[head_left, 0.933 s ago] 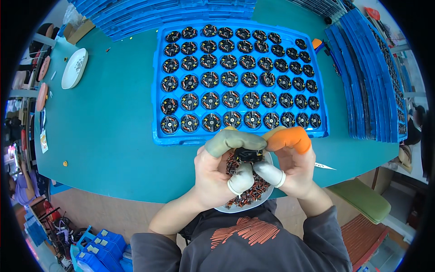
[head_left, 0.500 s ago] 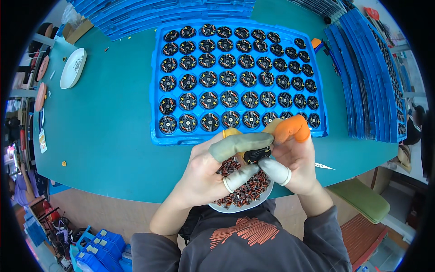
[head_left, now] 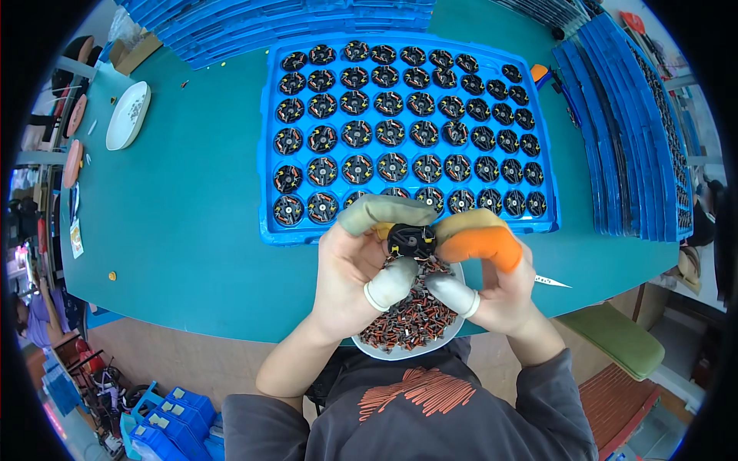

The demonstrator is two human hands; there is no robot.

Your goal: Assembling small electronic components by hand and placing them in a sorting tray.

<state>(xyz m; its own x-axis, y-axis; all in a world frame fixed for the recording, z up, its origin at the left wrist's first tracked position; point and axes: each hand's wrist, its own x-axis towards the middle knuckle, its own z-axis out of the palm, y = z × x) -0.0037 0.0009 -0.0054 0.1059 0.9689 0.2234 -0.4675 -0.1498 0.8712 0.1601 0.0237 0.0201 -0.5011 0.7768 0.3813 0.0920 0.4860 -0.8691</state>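
Observation:
Over the bowl, my left hand (head_left: 346, 265) pinches a round black part (head_left: 411, 241) with yellow bits at its edge. Its forefinger bends over the far side and its thumb presses the near side. My right hand (head_left: 496, 269) is curled against the part's right edge, thumb below. Finger cots in grey, white, yellow and orange cover several fingertips. Below both hands stands a white bowl (head_left: 400, 355) heaped with small reddish-brown and dark cylindrical pieces (head_left: 411, 326). Beyond them lies a blue tray (head_left: 265, 192) with rows of similar round black parts (head_left: 390, 133).
Stacked blue trays stand at the right (head_left: 623, 138) and at the back (head_left: 284, 23). A white dish (head_left: 128, 115) with small pieces sits at the far left. White tweezers (head_left: 552, 282) lie right of my hands. A green stool seat (head_left: 615, 338) is beyond the table edge.
Both hands have moved left with the round black part. It has turned so that more of its face shows, and my right fingers have shifted to its right edge.

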